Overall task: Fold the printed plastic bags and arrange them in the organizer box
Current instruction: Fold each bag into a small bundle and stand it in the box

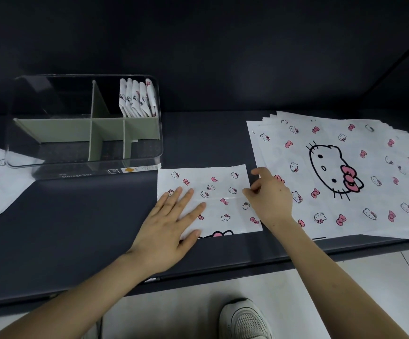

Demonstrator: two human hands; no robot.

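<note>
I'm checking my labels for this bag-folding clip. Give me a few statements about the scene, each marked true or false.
1. The left hand lies flat on the partly folded bag. True.
2. The folded bags stand in the near left compartment of the organizer box. False: they stand in its far right compartment.
3. The stack of flat bags lies right of the partly folded bag. True.
4. The right hand holds a bag above the organizer box. False: it pinches the partly folded bag's right edge.

Clear glossy plastic box; matt dark table.
</note>
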